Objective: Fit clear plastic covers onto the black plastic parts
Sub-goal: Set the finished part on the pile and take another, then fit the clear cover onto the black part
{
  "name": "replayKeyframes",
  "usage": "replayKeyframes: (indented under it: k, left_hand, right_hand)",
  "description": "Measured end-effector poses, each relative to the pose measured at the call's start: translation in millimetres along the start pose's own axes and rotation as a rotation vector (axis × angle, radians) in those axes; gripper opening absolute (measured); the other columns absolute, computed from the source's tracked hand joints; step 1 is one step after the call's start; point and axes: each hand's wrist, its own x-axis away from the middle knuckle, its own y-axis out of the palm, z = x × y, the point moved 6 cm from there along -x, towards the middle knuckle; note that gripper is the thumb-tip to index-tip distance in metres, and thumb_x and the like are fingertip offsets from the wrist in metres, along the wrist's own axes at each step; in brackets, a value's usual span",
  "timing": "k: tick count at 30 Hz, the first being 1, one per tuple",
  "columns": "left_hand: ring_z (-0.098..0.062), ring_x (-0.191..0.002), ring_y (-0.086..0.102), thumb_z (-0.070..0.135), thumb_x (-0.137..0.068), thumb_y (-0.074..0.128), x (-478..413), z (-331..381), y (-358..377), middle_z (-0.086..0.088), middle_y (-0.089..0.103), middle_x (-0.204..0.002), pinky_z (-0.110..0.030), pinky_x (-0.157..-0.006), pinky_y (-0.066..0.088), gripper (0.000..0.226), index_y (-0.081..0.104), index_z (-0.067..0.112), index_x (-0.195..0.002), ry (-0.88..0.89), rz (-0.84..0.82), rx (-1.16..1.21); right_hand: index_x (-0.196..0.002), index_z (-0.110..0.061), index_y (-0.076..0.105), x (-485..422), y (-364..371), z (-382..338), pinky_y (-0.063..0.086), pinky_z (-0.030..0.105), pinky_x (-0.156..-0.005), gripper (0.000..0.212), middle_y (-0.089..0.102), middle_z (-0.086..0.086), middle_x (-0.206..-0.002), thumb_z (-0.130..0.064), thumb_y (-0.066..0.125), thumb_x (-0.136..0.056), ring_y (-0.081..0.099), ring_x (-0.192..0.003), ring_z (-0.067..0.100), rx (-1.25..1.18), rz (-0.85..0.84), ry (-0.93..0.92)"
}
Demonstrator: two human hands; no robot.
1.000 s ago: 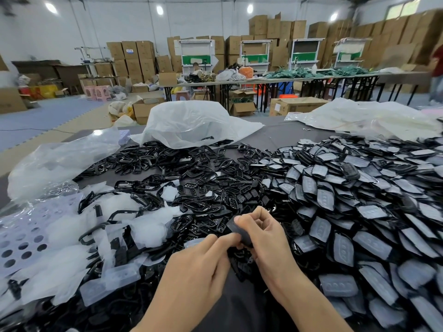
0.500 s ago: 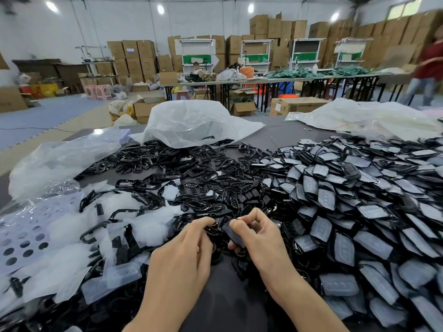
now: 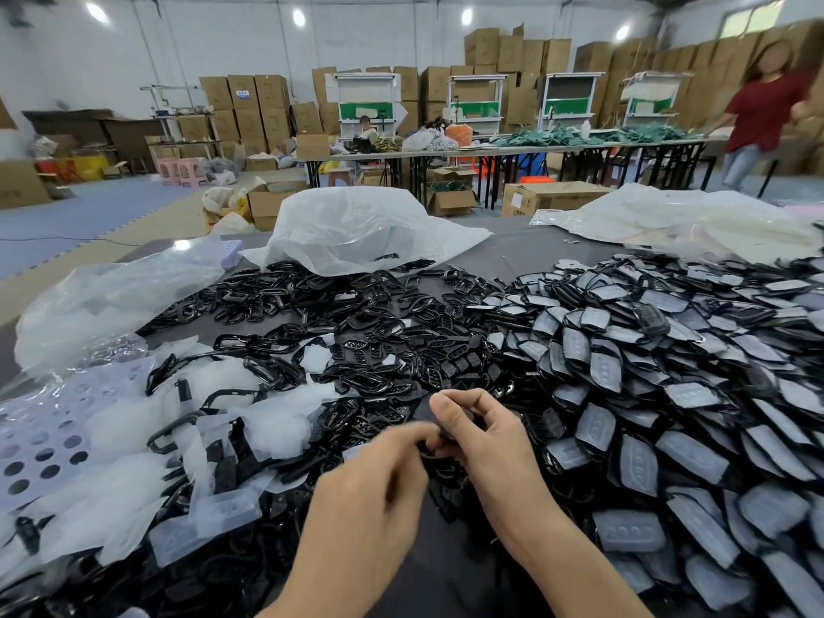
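Right hand (image 3: 484,443) pinches a small black part (image 3: 429,449), left hand (image 3: 379,492) blurred against it, hold unclear; right of the grip a big covered heap (image 3: 606,372), beyond it bare black parts (image 3: 356,332), clear covers (image 3: 281,423) left: plenty remains

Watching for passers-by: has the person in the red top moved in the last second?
Yes, leftward: the person in the red top now stands by the right end of the long table.

The left hand (image 3: 374,483) and right hand (image 3: 486,443) were held fingertips together over loose black parts (image 3: 285,296); covered parts (image 3: 597,372) lay heaped to the right, clear covers (image 3: 214,524) to the left.
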Motion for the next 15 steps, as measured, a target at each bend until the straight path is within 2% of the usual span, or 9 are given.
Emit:
replayKeyframes:
  k: [3, 6, 10, 12, 15]
  left_hand:
    - [-0.009, -0.060, 0.056, 0.055, -0.087, 0.050, -2.8, -22.7, -5.6, 0.013, 0.062, -0.081, -0.013, -0.055, 0.043, 0.024, 0.056, 0.052, -0.111, -0.217, 0.072, 0.206]
    - [-0.010, -0.060, 0.058, 0.039, -0.091, 0.059, -5.4, -29.2, 0.7, 0.011, 0.067, -0.076, -0.026, -0.055, 0.050, 0.015, 0.062, 0.047, -0.103, -0.290, 0.011, 0.283]
    - [-0.003, -0.064, 0.065, 0.019, -0.097, 0.059, -4.8, -37.3, 2.7, 0.009, 0.071, -0.075, -0.014, -0.057, 0.047, 0.022, 0.063, 0.040, -0.091, -0.352, 0.041, 0.365]
    - [-0.003, -0.064, 0.065, 0.018, -0.097, 0.058, -5.6, -38.5, 1.6, 0.010, 0.071, -0.077, -0.013, -0.058, 0.048, 0.023, 0.063, 0.040, -0.090, -0.363, 0.067, 0.388]
    - [-0.004, -0.061, 0.064, 0.016, -0.098, 0.056, -4.7, -40.5, 1.3, 0.009, 0.070, -0.076, -0.013, -0.058, 0.048, 0.023, 0.063, 0.037, -0.091, -0.353, 0.084, 0.370]
  right_hand:
    - [-0.091, -0.019, 0.076, 4.0, 9.4, 0.7, 0.054, 0.020, -0.062, 0.021, 0.075, 0.003, -0.081, -0.033, 0.077, -0.076, 0.068, -0.066, 0.013, 0.042, -0.094, 0.004]
    - [-0.093, -0.016, 0.076, 7.6, 18.9, 1.9, 0.053, 0.020, -0.061, 0.021, 0.076, 0.007, -0.084, -0.030, 0.074, -0.078, 0.069, -0.068, 0.012, 0.046, -0.183, 0.011]
    - [-0.106, -0.009, 0.066, 6.4, 19.6, 4.7, 0.056, 0.020, -0.065, 0.016, 0.075, 0.004, -0.082, -0.011, 0.068, -0.090, 0.070, -0.069, 0.014, 0.011, -0.160, 0.044]
    - [-0.105, -0.007, 0.065, 6.0, 19.0, 6.3, 0.057, 0.021, -0.066, 0.012, 0.075, 0.004, -0.080, -0.003, 0.061, -0.095, 0.072, -0.070, 0.016, -0.017, -0.141, 0.073]
    - [-0.103, -0.006, 0.067, 6.0, 18.3, 7.0, 0.058, 0.023, -0.066, 0.011, 0.075, 0.008, -0.081, -0.002, 0.058, -0.097, 0.073, -0.073, 0.021, -0.040, -0.136, 0.100]
